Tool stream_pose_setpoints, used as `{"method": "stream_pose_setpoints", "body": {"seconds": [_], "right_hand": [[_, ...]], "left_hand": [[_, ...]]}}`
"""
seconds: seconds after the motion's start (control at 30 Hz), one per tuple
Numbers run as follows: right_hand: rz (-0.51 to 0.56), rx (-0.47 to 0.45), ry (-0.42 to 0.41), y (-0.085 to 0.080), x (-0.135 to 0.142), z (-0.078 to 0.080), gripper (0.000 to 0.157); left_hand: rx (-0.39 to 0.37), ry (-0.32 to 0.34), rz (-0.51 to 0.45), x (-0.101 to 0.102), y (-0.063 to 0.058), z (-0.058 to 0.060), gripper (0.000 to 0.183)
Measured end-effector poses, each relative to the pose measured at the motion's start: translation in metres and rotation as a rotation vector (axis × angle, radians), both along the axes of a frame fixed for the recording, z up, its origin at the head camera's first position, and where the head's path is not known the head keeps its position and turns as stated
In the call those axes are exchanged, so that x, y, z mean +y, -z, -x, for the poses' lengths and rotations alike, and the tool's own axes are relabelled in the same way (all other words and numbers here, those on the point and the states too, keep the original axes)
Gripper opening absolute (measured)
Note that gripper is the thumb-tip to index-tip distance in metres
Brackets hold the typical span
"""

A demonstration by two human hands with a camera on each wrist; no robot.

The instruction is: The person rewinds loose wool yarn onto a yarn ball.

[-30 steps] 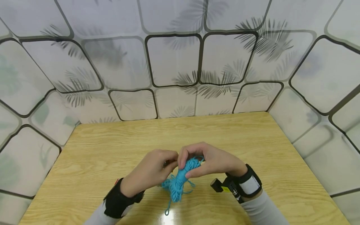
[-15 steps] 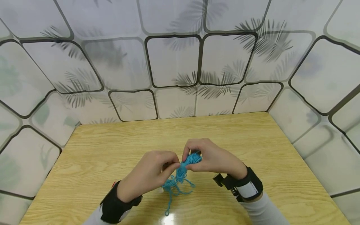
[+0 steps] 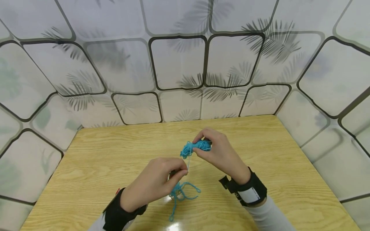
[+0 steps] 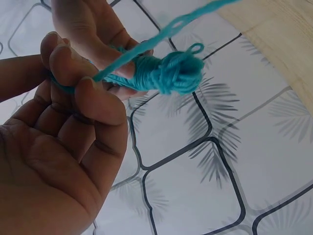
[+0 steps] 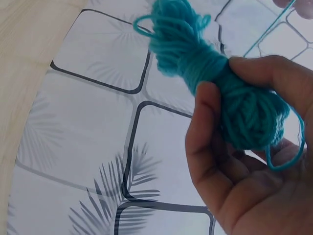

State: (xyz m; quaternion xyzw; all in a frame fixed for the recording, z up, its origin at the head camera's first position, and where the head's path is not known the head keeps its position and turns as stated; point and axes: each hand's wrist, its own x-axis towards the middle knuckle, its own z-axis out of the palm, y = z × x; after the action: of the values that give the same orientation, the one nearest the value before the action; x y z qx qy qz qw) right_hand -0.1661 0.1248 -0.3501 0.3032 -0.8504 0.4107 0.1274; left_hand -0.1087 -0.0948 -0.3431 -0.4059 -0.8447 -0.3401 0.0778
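My right hand (image 3: pixel 221 154) grips a small skein of blue yarn (image 3: pixel 187 150) round its wrapped middle, thumb on one side and fingertips on the other. The right wrist view shows the skein (image 5: pixel 195 63) bound tight at the waist, with looped, bulging ends. Lower and to the left, my left hand (image 3: pixel 156 179) pinches a strand of yarn (image 3: pixel 189 162) that runs straight up to the skein. In the left wrist view this strand (image 4: pixel 146 45) passes between thumb and fingertips. Loose yarn (image 3: pixel 188 197) trails on the table below the left hand, partly hidden by it.
The wooden table (image 3: pixel 115 144) reaches back to a patterned cloth wall (image 3: pixel 179 64), which also rises at both sides. Dark straps sit on both wrists, the left strap (image 3: pixel 115 205) and the right strap (image 3: pixel 252 189), the latter with a small black block jutting inward.
My right hand has raised the skein up and away from my left hand, and the skein has turned more level. A straight strand now spans the gap; the left hand has moved little.
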Motion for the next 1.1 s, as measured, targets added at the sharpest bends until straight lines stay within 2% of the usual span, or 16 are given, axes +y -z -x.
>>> {"method": "stream_pose_setpoints", "body": {"seconds": [0.17, 0.3, 0.37, 0.5, 0.6, 0.73, 0.83, 1.0, 1.1], "right_hand": [[0.136, -0.034, -0.02, 0.001, -0.002, -0.001, 0.018], [0.288, -0.122, -0.114, -0.001, -0.004, -0.005, 0.017], [0.36, -0.168, -0.18, -0.003, -0.004, -0.007, 0.016], [0.492, -0.244, -0.364, -0.007, -0.002, -0.01, 0.017], [0.532, -0.275, -0.521, -0.009, 0.0, -0.011, 0.016], [0.472, -0.312, -0.674, -0.01, 0.0, -0.013, 0.017], [0.372, -0.359, -0.726, -0.012, 0.001, -0.014, 0.019], [0.191, -0.396, -0.737, -0.011, 0.003, -0.014, 0.016], [0.081, -0.332, -0.678, -0.008, 0.004, -0.012, 0.013]], "left_hand": [[-0.023, 0.022, -0.001, 0.003, 0.004, -0.001, 0.011], [-0.043, 0.038, 0.016, 0.007, 0.012, 0.0, 0.01], [-0.055, 0.045, 0.013, 0.008, 0.016, 0.002, 0.009], [-0.018, 0.052, 0.003, 0.007, 0.021, 0.008, 0.007], [-0.005, 0.034, 0.008, 0.005, 0.024, 0.013, 0.005], [-0.075, 0.012, -0.017, 0.001, 0.023, 0.019, 0.003], [-0.099, -0.011, -0.029, -0.001, 0.021, 0.022, 0.014], [-0.067, -0.022, -0.046, -0.006, 0.016, 0.025, 0.018], [-0.054, -0.009, -0.07, -0.006, 0.013, 0.024, 0.018]]}}
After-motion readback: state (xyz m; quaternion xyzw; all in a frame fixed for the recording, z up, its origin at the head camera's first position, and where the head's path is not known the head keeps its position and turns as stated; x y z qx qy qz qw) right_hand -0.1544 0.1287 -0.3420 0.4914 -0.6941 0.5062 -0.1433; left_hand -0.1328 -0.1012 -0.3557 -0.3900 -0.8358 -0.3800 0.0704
